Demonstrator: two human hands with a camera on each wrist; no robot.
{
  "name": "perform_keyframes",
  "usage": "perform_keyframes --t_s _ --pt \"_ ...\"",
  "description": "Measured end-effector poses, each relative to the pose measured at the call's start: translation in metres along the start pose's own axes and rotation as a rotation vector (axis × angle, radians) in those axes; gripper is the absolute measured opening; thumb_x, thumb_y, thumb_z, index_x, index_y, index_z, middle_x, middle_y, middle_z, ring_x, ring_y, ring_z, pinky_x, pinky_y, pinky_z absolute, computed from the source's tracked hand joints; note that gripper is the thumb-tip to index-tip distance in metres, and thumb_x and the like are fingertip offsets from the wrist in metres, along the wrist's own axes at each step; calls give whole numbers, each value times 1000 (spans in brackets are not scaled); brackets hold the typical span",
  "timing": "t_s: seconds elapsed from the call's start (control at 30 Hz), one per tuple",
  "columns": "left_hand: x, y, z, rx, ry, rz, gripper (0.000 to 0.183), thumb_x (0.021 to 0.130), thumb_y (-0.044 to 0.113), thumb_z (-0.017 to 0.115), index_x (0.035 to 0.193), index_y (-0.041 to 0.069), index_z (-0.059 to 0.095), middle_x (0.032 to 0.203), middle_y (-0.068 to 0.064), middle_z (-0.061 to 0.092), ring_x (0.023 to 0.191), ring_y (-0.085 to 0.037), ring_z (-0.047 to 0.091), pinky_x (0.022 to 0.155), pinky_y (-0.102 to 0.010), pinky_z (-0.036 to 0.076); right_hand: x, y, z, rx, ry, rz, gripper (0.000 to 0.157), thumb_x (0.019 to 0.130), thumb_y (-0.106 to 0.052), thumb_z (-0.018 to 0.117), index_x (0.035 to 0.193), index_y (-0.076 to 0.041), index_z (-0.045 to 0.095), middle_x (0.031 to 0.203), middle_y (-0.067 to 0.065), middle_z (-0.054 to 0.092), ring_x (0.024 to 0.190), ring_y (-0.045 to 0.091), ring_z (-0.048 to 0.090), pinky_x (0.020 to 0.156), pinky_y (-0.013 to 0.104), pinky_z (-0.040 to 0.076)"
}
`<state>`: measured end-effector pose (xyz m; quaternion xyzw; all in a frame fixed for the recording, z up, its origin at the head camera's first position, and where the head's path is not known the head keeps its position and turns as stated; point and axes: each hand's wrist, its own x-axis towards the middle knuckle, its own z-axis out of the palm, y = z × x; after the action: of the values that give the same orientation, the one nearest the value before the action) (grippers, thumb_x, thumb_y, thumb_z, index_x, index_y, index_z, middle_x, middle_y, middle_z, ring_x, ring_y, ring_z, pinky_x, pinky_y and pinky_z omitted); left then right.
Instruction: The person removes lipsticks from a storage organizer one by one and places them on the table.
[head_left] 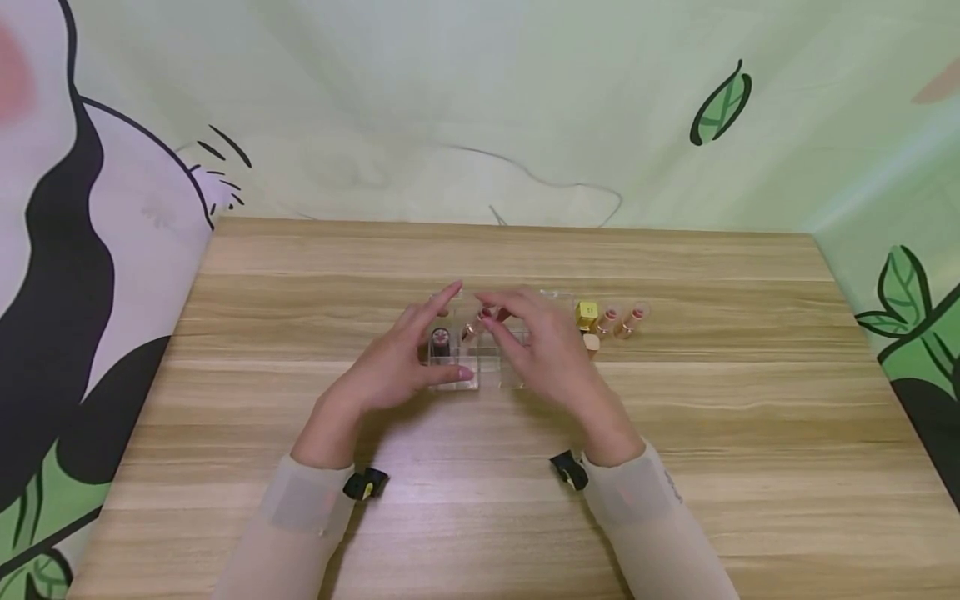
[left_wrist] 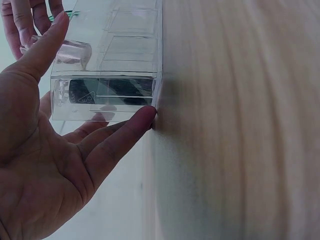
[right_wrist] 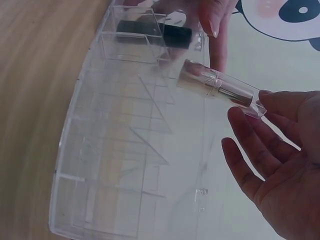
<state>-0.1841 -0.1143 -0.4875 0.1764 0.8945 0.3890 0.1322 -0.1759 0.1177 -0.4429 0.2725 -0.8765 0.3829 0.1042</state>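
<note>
My right hand (head_left: 551, 350) pinches a clear-cased lipstick (right_wrist: 220, 87) by one end between thumb and fingertips. The tube slants over a transparent lipstick organizer (right_wrist: 115, 145) with several compartments, its lower end near the upper edge. Around the organizer's left end lies my left hand (head_left: 393, 358), thumb toward the front and other fingers spread. In the left wrist view, one straight fingertip (left_wrist: 144, 117) is right at the base of its side wall. A dark lipstick (head_left: 441, 339) stands upright in the end compartment. The right hand hides part of the organizer in the head view.
To the right of the organizer stand a gold-yellow capped tube (head_left: 587, 314), two clear-cased pink lipsticks (head_left: 606, 322) and a cream-topped item (head_left: 592, 342), partly hidden by the hand. Behind the wooden table (head_left: 480, 500) hangs a printed backdrop (head_left: 375, 108).
</note>
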Motion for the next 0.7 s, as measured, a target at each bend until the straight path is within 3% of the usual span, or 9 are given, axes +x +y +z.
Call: perform_keyframes --t_s 0.47,0.7 --pt "0 1 -1 1 -2 -7 108 82 58 82 155 66 3 165 -6 33 133 -41 57 106 -69 46 0 5 -14 32 74 -91 23 98 -6 70 120 -7 76 116 9 73 104 22 70 94 38 59" --pt "1 -1 1 9 5 1 108 81 60 81 155 67 2 162 -5 38 135 -43 55 107 -69 46 -2 6 -23 43 111 -88 19 98 -5 69 116 -6 76 116 9 72 104 22 70 90 40 59"
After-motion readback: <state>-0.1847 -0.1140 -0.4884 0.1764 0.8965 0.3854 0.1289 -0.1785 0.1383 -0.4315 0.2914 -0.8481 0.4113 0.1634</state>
